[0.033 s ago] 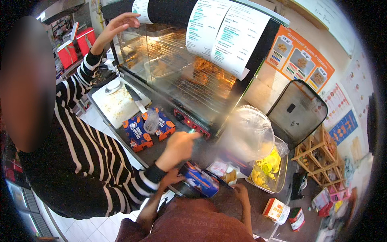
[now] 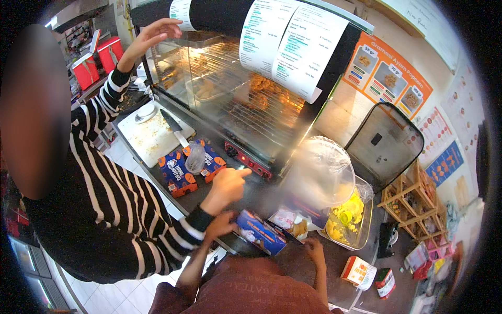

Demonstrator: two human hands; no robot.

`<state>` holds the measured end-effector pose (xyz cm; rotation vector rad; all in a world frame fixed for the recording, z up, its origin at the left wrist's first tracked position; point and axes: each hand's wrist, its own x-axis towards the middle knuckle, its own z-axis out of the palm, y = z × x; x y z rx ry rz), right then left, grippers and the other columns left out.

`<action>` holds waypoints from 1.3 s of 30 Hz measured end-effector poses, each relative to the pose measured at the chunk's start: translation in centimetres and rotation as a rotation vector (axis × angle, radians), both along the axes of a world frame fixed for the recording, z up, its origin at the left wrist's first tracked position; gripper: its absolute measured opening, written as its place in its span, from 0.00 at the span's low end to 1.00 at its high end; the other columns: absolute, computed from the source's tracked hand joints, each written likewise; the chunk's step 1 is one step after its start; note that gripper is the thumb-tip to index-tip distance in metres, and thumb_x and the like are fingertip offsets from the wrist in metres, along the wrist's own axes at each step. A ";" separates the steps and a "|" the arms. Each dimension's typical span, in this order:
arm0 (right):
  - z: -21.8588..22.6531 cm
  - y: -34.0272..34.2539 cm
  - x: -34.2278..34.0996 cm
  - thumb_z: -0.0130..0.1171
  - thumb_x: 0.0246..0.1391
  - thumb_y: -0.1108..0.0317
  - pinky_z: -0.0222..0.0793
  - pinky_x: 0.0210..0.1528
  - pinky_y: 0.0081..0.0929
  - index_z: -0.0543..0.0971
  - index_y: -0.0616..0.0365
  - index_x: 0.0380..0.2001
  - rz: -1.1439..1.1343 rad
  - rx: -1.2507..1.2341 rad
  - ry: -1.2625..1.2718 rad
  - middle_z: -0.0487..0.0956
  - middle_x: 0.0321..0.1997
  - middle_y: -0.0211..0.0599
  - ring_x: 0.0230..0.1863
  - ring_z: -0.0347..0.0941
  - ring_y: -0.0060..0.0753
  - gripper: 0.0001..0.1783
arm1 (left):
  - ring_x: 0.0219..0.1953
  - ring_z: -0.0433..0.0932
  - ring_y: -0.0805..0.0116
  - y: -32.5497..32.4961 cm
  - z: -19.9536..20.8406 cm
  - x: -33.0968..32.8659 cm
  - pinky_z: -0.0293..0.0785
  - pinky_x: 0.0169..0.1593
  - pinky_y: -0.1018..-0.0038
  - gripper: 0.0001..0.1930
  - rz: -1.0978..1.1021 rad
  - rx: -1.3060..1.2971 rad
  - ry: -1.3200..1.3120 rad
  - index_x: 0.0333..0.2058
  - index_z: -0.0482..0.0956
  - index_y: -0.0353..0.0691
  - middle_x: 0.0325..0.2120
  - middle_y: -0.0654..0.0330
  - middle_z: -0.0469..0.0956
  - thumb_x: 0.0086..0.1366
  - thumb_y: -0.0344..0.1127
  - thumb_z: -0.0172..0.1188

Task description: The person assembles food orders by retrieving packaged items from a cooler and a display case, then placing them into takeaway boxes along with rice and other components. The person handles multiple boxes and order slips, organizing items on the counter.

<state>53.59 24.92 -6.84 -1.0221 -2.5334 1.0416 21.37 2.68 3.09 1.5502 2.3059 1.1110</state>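
On the dark counter in front of me stands an open blue food carton [image 2: 260, 234]. A white packet [image 2: 284, 219] and golden-brown fried pieces [image 2: 299, 228] show beside its raised lid. My left hand [image 2: 219, 225], a little blurred, is just off the carton's left end, fingers partly stretched. The fingers of my right hand [image 2: 312, 249] close on the carton's right edge; their tips are partly hidden. A co-worker's hand [image 2: 228, 187] reaches over from the left, above my left hand, with a finger extended.
A glass warming cabinet [image 2: 209, 107] stands behind. At left are a cutting board [image 2: 144, 137], a knife [image 2: 175, 128] and blue cartons [image 2: 178, 172]. To the right lie a tray of yellow food [image 2: 363, 230] under a clear lid [image 2: 321, 170], a wooden rack [image 2: 410, 196] and a white-orange tub [image 2: 358, 273].
My left hand has shifted slightly up and left, away from the carton. The co-worker's pointing hand has moved a little left. My right hand stays at the carton.
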 end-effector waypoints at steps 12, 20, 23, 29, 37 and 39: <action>14.6 3.5 -4.7 0.51 0.55 0.66 0.68 0.36 0.26 0.77 0.63 0.35 -0.133 0.042 0.101 0.79 0.30 0.39 0.31 0.74 0.29 0.12 | 0.31 0.76 0.67 7.3 15.8 -7.0 0.71 0.39 0.70 0.16 0.217 0.956 -0.165 0.40 0.76 0.31 0.28 0.53 0.78 0.68 0.37 0.42; 24.6 11.7 -15.2 0.48 0.58 0.69 0.71 0.32 0.19 0.77 0.63 0.36 0.195 -0.059 0.276 0.78 0.29 0.33 0.29 0.73 0.20 0.11 | 0.49 0.71 0.68 9.5 25.6 -16.4 0.66 0.51 0.71 0.27 0.131 1.260 -0.292 0.58 0.55 0.34 0.43 0.51 0.73 0.64 0.37 0.52; 23.8 15.5 -20.6 0.50 0.54 0.71 0.73 0.33 0.27 0.78 0.63 0.35 0.426 -0.082 -0.032 0.79 0.30 0.37 0.30 0.77 0.30 0.09 | 0.47 0.72 0.68 10.5 25.5 -18.0 0.68 0.49 0.74 0.36 -0.082 1.105 -0.369 0.60 0.48 0.38 0.44 0.50 0.72 0.57 0.30 0.60; 7.5 19.3 -29.4 0.52 0.49 0.71 0.73 0.34 0.32 0.78 0.61 0.32 0.702 0.289 -0.609 0.79 0.30 0.41 0.32 0.76 0.39 0.09 | 0.48 0.72 0.64 7.1 20.1 -12.6 0.69 0.48 0.73 0.37 -0.039 0.973 -0.446 0.61 0.45 0.43 0.48 0.45 0.70 0.56 0.22 0.55; -4.2 20.0 -28.3 0.55 0.42 0.71 0.72 0.35 0.39 0.78 0.60 0.28 0.471 0.462 -0.753 0.79 0.31 0.47 0.34 0.76 0.50 0.08 | 0.52 0.68 0.65 0.1 4.4 -4.9 0.63 0.53 0.73 0.32 0.263 0.623 -0.877 0.61 0.47 0.39 0.53 0.44 0.65 0.60 0.21 0.50; -2.7 22.4 -27.1 0.56 0.40 0.71 0.72 0.35 0.40 0.78 0.59 0.27 0.495 0.448 -0.618 0.79 0.31 0.48 0.34 0.76 0.53 0.08 | 0.55 0.65 0.66 -1.8 1.9 -4.2 0.59 0.57 0.72 0.28 0.246 0.435 -0.970 0.59 0.56 0.36 0.57 0.48 0.62 0.60 0.22 0.50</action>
